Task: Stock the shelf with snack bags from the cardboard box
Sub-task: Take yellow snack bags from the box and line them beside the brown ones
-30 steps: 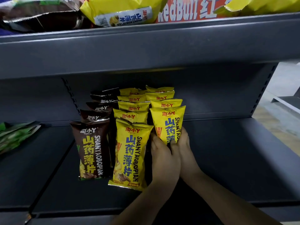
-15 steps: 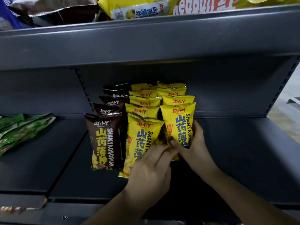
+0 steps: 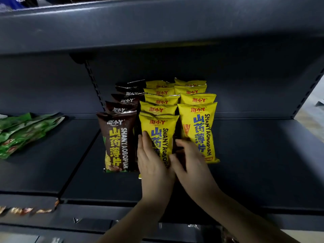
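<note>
Front yellow bag now upright, left hand pressing it.

We see three rows of snack bags side by side on the shelf, flat packets lying well left.

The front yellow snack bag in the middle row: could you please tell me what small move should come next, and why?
Probably nudge the middle row's front yellow foil snack bag straight back. Its bottom edge sits forward of the front brown foil bag and the right row's front yellow bag. The left hand rests on it, and the right hand lies beside it.
</note>
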Demonstrator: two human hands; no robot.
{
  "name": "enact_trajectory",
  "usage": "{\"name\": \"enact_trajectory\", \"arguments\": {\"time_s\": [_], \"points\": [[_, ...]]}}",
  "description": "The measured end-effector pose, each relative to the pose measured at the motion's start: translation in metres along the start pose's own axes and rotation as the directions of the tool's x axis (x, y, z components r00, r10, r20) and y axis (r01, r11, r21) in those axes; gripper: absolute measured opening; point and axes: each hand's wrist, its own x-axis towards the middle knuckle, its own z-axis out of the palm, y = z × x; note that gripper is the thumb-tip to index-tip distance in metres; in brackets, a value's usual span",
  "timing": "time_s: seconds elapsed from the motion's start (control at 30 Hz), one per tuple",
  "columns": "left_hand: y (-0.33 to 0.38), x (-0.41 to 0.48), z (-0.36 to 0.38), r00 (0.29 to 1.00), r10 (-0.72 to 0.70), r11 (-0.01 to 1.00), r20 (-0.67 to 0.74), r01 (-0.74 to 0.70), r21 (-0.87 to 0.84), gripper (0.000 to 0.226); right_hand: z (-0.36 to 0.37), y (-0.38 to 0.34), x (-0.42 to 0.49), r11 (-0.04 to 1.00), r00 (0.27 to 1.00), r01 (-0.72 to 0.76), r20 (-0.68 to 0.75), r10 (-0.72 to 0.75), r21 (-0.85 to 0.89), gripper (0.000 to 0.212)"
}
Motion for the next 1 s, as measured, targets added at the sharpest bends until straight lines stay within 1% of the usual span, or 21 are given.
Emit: {"name": "enact_trajectory", "arguments": {"time_s": [0.07,0.13,0.27,0.37,0.4,0.47,0.53,0.57,0.63,0.7,0.73,0.77,0.8,0.87,0.93,1.0], "points": [[0.0,0.0,0.001,1.0,-0.002,1.0,-0.015,0.002,-0.019,0.088,0.009,-0.001,0.002,1.0,0.999,-0.025,0.044,0.024,0.002,0.047],[0.0,0.002,0.002,1.0,-0.001,1.0,-0.025,0.0,-0.01,0.086,0.014,-0.001,0.006,0.999,0.999,-0.04,0.025,0.04,0.001,0.051],[-0.002,0.006,0.002,0.999,0.013,0.997,-0.037,-0.011,0.071,0.082,0.015,-0.003,0.011,0.998,0.998,-0.061,0.008,0.061,0.027,0.049],[-0.006,0.007,-0.001,1.0,0.029,0.992,0.006,-0.029,0.12,0.089,0.01,-0.005,0.01,0.998,0.998,-0.065,0.022,0.065,0.018,0.046],[-0.006,0.007,-0.003,0.999,0.025,0.993,0.031,-0.028,0.118,0.094,0.007,-0.005,0.01,0.999,0.999,-0.053,0.001,0.053,0.015,0.043],[-0.005,0.006,-0.008,0.998,0.003,0.993,0.061,-0.011,0.122,0.102,-0.005,-0.002,0.01,0.999,0.995,-0.026,-0.1,0.028,0.024,0.035],[0.001,0.002,-0.016,0.999,0.018,0.987,0.036,-0.023,0.157,0.101,-0.021,0.006,0.012,0.999,0.977,-0.029,-0.211,0.032,0.018,0.033],[0.005,-0.002,-0.02,0.997,0.078,0.982,0.005,-0.078,0.174,0.096,-0.03,0.012,0.013,0.999,0.967,-0.051,-0.251,0.051,0.008,0.036],[0.019,-0.011,-0.027,0.962,0.27,0.955,-0.024,-0.265,0.133,0.08,-0.044,0.028,0.016,0.992,0.95,-0.127,-0.29,0.12,-0.008,0.048],[0.037,-0.019,-0.024,0.907,0.417,0.906,0.06,-0.42,0.045,0.072,-0.054,0.043,0.017,0.974,0.944,-0.228,-0.248,0.217,-0.014,0.066],[0.045,-0.021,-0.019,0.888,0.445,0.893,0.119,-0.45,0.02,0.069,-0.056,0.05,0.018,0.96,0.943,-0.28,-0.188,0.274,-0.003,0.075],[0.053,-0.022,-0.012,0.887,0.429,0.9,0.169,-0.436,0.007,0.067,-0.058,0.056,0.018,0.944,0.938,-0.329,-0.109,0.329,0.021,0.082],[0.061,-0.021,-0.005,0.905,0.369,0.926,0.213,-0.378,-0.001,0.069,-0.058,0.061,0.018,0.926,0.927,-0.373,-0.026,0.375,0.051,0.088],[0.068,-0.016,0.014,0.941,0.202,0.979,0.271,-0.201,-0.029,0.076,-0.057,0.066,0.019,0.897,0.902,-0.43,0.089,0.422,0.102,0.095],[0.071,-0.007,0.029,0.956,0.048,0.999,0.29,-0.04,-0.035,0.08,-0.056,0.066,0.022,0.892,0.902,-0.427,0.138,0.408,0.152,0.095],[0.073,0.003,0.038,0.95,-0.043,0.998,0.309,0.058,-0.04,0.083,-0.056,0.061,0.027,0.891,0.92,-0.385,0.178,0.349,0.24,0.084]]}}
